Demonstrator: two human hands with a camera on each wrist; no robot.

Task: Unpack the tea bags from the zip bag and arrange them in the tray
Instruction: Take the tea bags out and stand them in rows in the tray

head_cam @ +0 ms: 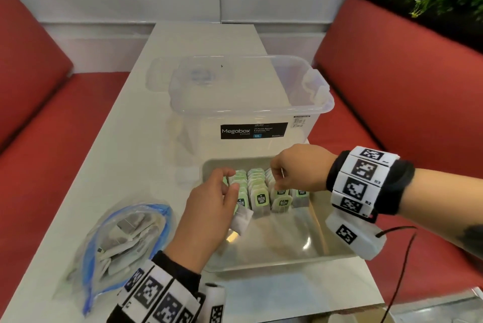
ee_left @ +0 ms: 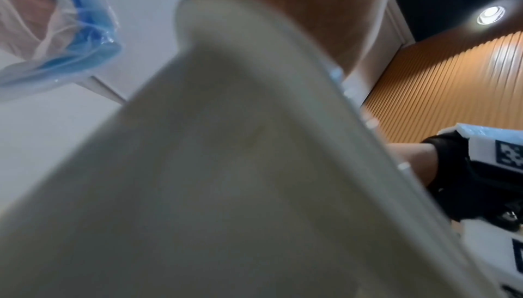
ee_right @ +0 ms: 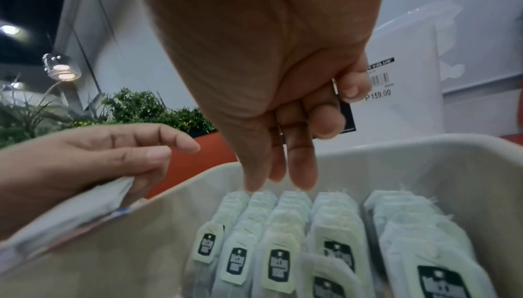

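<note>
A grey tray (head_cam: 287,262) stands on the white table (head_cam: 125,139) in front of me. Several rows of green-tagged tea bags (head_cam: 257,186) (ee_right: 334,235) stand upright in its far half. My left hand (head_cam: 231,180) (ee_right: 169,150) hovers over the leftmost row and holds a white tea bag (head_cam: 241,220) (ee_right: 93,209) under its fingers. My right hand (head_cam: 277,184) (ee_right: 280,182) points down, fingertips touching the tops of the bags at the rows' far end. The clear zip bag (head_cam: 125,239) (ee_left: 79,34) with a blue seal lies left of the tray, several tea bags inside. A blurred pale surface fills the left wrist view.
A clear Megabox storage box (head_cam: 248,103) stands just behind the tray, its lid (head_cam: 162,74) lying behind it to the left. Red benches (head_cam: 39,139) (head_cam: 405,87) flank the table. A black cable (head_cam: 400,257) hangs from my right wrist.
</note>
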